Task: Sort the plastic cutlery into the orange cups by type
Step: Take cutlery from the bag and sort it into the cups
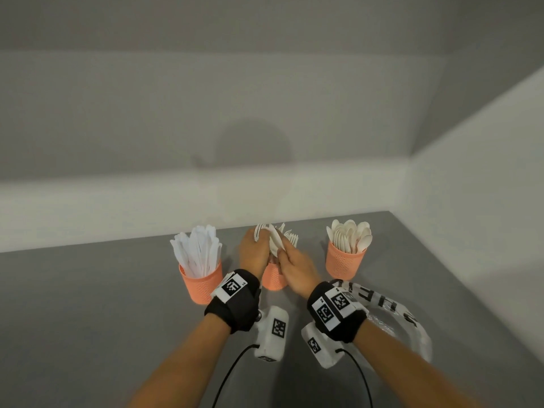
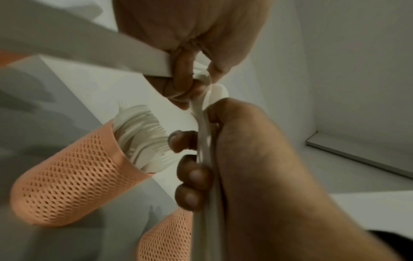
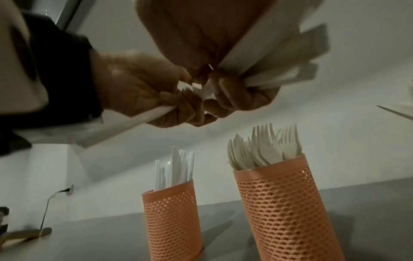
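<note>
Hands meet above the middle cup (image 1: pixel 273 279) on the grey tabletop (image 1: pixel 88 304). Left hand (image 1: pixel 253 254) has its fingers (image 2: pixel 192 178) curled round a bundle of white cutlery (image 1: pixel 275 241); right hand (image 1: pixel 295 270) pinches pieces from the same bundle. Knives fill the left cup (image 1: pixel 203 285), spoons the right cup (image 1: pixel 344 262), forks (image 3: pixel 268 148) the middle one.
</note>
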Available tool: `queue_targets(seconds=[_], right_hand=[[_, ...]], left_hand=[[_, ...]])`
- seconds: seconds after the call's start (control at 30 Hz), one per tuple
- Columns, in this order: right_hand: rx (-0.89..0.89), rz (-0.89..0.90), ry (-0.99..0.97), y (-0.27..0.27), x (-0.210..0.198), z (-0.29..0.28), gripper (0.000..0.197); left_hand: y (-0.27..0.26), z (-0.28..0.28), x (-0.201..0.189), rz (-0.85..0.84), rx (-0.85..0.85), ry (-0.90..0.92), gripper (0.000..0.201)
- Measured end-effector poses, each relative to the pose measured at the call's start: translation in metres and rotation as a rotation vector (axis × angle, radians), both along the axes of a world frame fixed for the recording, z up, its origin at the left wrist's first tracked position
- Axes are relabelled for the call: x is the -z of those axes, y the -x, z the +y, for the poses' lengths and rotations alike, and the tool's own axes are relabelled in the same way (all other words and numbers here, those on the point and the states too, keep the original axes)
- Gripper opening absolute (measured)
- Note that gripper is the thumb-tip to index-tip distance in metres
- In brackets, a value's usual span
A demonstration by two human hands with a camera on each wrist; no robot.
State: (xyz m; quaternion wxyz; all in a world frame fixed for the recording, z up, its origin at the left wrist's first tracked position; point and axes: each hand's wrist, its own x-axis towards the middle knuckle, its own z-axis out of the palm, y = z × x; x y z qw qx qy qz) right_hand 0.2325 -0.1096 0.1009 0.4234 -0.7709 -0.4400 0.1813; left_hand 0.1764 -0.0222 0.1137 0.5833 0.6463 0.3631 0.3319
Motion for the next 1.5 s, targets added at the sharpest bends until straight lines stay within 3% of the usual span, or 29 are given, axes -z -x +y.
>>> queue_targets(seconds=[0.07,0.2,0.37,0.5,0.6,0.7,0.83,0.97,1.17,1.5], right_hand=[[-0.004,-0.123,0.043,0.001,-0.003,-0.003,0.047],[-0.024,-0.205,0.052,0.0,-0.009,-0.007,0.048],[-0.037,0.048,-0.065,-0.013,-0.025,-0.007,0.053],[0.022,0.202,-0.174,-0.026,-0.038,-0.009,0.045],[0.191,0.357,-0.315,-0.054,-0.042,-0.013,0.045],[0.39,0.463,-0.505,-0.091,-0.048,-0.028,0.039],[0.507,0.25,-0.579,-0.13,-0.054,-0.046,0.027],[0.559,0.192,-0.601,-0.145,-0.041,-0.05,0.027],[0.614,0.265,-0.59,-0.147,-0.007,-0.049,0.033],[0.613,0.315,-0.591,-0.153,0.008,-0.046,0.036]], left_hand=[[-0.001,-0.003,-0.005,-0.043,0.037,0.04,0.021],[-0.005,-0.003,-0.008,0.062,0.042,-0.173,0.01],[-0.018,-0.01,-0.02,0.092,0.036,-0.329,0.009],[-0.031,-0.016,-0.031,-0.014,0.161,-0.202,0.031],[-0.037,-0.008,-0.04,-0.113,0.131,-0.08,0.021],[-0.035,0.01,-0.052,-0.219,0.039,-0.163,0.02],[-0.035,0.025,-0.06,-0.325,-0.003,-0.473,0.017],[-0.036,0.03,-0.045,-0.26,0.015,-0.693,0.015],[-0.032,0.034,-0.014,-0.143,-0.003,-0.667,0.012],[-0.033,0.034,-0.014,-0.198,-0.052,-0.655,0.016]])
